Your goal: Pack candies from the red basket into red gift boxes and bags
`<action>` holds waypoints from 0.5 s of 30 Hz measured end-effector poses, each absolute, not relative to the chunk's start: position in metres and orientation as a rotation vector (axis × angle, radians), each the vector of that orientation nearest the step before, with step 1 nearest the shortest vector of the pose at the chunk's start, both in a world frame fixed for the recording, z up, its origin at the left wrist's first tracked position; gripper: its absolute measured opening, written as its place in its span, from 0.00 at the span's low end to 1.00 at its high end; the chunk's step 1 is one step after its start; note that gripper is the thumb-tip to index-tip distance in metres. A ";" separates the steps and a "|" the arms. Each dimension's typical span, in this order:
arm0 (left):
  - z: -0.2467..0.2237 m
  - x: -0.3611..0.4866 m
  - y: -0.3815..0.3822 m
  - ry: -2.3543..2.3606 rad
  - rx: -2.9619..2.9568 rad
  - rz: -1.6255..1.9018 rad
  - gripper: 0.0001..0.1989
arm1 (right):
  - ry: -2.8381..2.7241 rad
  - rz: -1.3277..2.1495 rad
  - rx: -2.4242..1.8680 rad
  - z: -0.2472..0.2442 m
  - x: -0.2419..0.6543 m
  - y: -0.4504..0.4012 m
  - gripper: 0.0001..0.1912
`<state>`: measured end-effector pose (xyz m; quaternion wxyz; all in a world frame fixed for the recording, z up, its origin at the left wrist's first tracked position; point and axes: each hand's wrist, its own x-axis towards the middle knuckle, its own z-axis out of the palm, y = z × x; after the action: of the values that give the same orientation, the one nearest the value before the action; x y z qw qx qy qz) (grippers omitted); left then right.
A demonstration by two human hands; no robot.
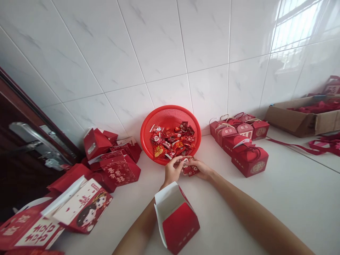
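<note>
My left hand (pixel 174 170) and my right hand (pixel 201 169) meet at the front rim of a red plastic basket (pixel 145 132). Both have their fingers closed on red wrapped candies (pixel 190 167) with pale printed patterns. Many more wrapped candies (pixel 172 140) lie in the basket, which leans toward me against the wall. Nearer to me, between my forearms, an open red gift box (pixel 180 223) stands with its white inside showing and its flaps up. Nothing can be seen inside it from here.
Unfilled-looking red boxes (pixel 119 170) and a white-and-red box (pixel 85 207) are heaped at the left, by a dark door (pixel 21 148). Closed red boxes with cords (pixel 249 159) stand in rows at the right. A cardboard carton (pixel 292 120) and red ribbons (pixel 324 144) lie farther right.
</note>
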<state>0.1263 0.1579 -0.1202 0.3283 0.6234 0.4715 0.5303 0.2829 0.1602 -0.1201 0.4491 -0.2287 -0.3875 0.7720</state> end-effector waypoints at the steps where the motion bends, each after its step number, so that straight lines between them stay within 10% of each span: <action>1: -0.122 0.126 0.156 1.239 1.616 1.401 0.21 | -0.971 1.918 -0.562 -0.121 0.283 0.160 0.20; 15: -0.134 0.123 0.146 1.192 1.480 1.372 0.16 | -1.029 1.836 -0.670 -0.122 0.281 0.146 0.21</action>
<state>0.1228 0.1462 -0.1337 0.3883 0.5819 0.4686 0.5395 0.2809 0.1460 -0.1223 0.4497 -0.2709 -0.4162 0.7424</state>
